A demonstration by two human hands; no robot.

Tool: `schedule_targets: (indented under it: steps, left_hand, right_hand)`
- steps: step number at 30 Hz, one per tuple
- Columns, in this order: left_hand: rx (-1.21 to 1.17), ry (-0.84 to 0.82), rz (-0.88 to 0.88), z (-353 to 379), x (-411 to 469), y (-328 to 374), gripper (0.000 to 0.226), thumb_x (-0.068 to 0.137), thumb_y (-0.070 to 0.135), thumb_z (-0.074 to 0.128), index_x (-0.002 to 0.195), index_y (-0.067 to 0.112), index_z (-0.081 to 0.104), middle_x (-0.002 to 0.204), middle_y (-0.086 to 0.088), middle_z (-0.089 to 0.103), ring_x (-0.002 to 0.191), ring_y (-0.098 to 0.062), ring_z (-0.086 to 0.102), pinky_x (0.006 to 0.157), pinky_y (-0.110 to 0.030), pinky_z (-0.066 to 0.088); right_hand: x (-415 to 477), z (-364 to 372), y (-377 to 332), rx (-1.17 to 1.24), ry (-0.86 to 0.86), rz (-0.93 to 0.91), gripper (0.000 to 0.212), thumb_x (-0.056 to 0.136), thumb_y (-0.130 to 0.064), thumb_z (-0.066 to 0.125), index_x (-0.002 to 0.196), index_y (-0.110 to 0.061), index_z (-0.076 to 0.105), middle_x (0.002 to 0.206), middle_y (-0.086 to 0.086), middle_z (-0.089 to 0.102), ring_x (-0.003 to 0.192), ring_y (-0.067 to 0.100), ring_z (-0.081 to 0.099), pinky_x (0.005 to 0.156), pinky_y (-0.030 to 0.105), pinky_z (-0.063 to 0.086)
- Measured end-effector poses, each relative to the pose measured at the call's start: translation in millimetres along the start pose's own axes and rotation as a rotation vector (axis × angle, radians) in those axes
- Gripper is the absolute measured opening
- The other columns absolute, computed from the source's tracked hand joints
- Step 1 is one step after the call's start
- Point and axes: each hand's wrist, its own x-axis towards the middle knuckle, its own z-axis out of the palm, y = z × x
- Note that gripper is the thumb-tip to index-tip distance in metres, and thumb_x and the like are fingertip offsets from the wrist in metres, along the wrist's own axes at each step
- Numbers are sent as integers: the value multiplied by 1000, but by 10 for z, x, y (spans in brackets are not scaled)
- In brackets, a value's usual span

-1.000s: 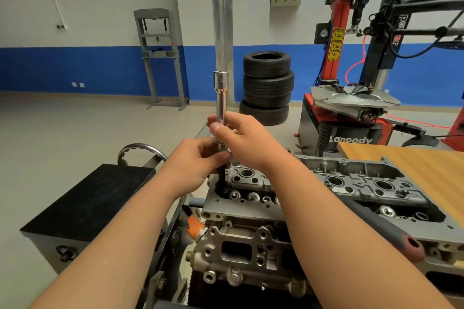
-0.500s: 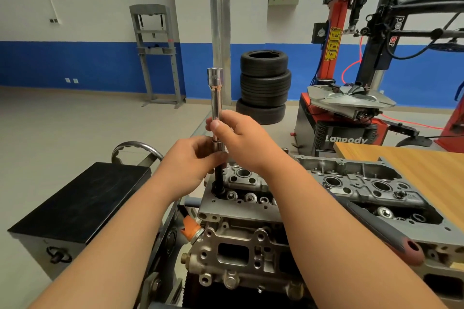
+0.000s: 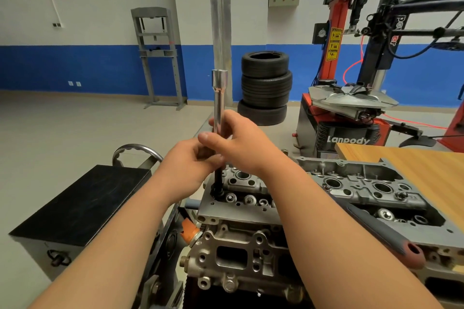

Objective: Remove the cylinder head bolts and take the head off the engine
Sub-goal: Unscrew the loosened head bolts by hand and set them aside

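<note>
The grey aluminium cylinder head [image 3: 351, 190] sits on the engine block [image 3: 233, 253], running from centre to lower right. A long chrome socket extension [image 3: 219, 98] stands upright over a bolt hole [image 3: 218, 193] at the head's near-left corner, its dark lower end down in the hole. My left hand [image 3: 185, 168] grips the shaft low down. My right hand [image 3: 241, 143] wraps it just above, thumb pointing left. Several bolt heads and washers [image 3: 249, 200] show along the head's near edge.
A grey-and-red tool handle [image 3: 391, 241] lies across the head under my right forearm. A black-topped box [image 3: 75, 206] stands at left, a wooden bench top [image 3: 411, 165] at right. Stacked tyres [image 3: 265, 88], a tyre changer [image 3: 351, 108] and a steel post [image 3: 221, 20] stand behind.
Both hands have shifted slightly on the extension, with the right thumb and fingers turned around the shaft. The tool stays upright in the same hole.
</note>
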Motion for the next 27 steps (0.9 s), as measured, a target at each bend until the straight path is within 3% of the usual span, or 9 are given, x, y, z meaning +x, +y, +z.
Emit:
schedule_targets:
  steps: [4, 6, 10, 13, 15, 17, 20, 23, 27]
  left_hand:
    - [135, 287, -58, 161, 62, 73, 30, 70, 33, 81, 87, 26, 58, 72, 6, 60, 63, -9, 55, 54, -20, 41]
    - [112, 225, -74, 172, 70, 60, 28, 75, 37, 76, 92, 25, 58, 75, 4, 61, 66, -11, 57, 56, -23, 44]
    - [2, -61, -67, 54, -24, -22, 9, 90, 32, 65, 99, 31, 65, 91, 10, 72, 87, -6, 67, 83, -37, 54]
    - [111, 37, -17, 42, -18, -27, 8, 81, 35, 73, 84, 31, 66, 74, 9, 69, 67, -2, 62, 65, -24, 48]
    - [204, 129, -6, 115, 29, 29, 16, 75, 35, 77, 80, 34, 62, 67, 11, 66, 59, 3, 58, 52, -10, 39]
    - [248, 119, -2, 187, 74, 72, 18, 77, 34, 72, 82, 40, 56, 68, 12, 64, 61, 8, 57, 48, -7, 38]
    - [188, 22, -29, 150, 59, 58, 15, 86, 34, 64, 97, 43, 57, 84, 13, 69, 78, 3, 64, 61, -11, 48]
    - [-75, -101, -95, 64, -29, 29, 17, 95, 21, 58, 109, 32, 61, 99, 12, 73, 97, -3, 67, 90, -30, 53]
    - [63, -36, -101, 28, -17, 55, 8, 92, 24, 64, 95, 29, 68, 89, 7, 74, 87, -10, 70, 87, -40, 56]
  right_hand:
    - [5, -28, 27, 25, 115, 34, 29, 79, -33, 77, 71, -17, 55, 63, -9, 58, 57, 5, 51, 57, 27, 49]
    - [-10, -39, 6, 0, 87, -28, 19, 85, -26, 70, 71, -18, 60, 62, -10, 58, 57, 1, 50, 58, 23, 44]
    - [-23, -24, -24, 70, 26, -33, 11, 93, -15, 54, 93, -11, 65, 78, -2, 62, 69, 12, 55, 68, 38, 51]
    - [-20, 15, 0, 25, 36, 4, 15, 87, -32, 66, 93, -22, 57, 86, -10, 57, 72, 7, 54, 65, 22, 45]
    - [-19, 15, 5, -40, 38, 41, 30, 80, -40, 73, 81, -16, 56, 75, -7, 56, 65, 8, 51, 60, 25, 42]
    - [-18, -14, 9, -27, 12, 28, 25, 83, -33, 72, 78, -11, 61, 68, -5, 58, 62, 8, 52, 60, 27, 45]
    - [-27, -39, -10, 72, -14, 22, 6, 90, -18, 63, 93, -15, 68, 80, -7, 65, 75, 7, 61, 71, 26, 51]
    - [-24, -25, -30, 161, -22, 65, 22, 91, -8, 55, 110, -11, 64, 109, 4, 68, 99, 19, 65, 85, 29, 53]
    - [-21, 22, -20, 29, -20, 10, 20, 91, -22, 58, 109, -14, 61, 109, 2, 60, 95, 17, 59, 84, 31, 48]
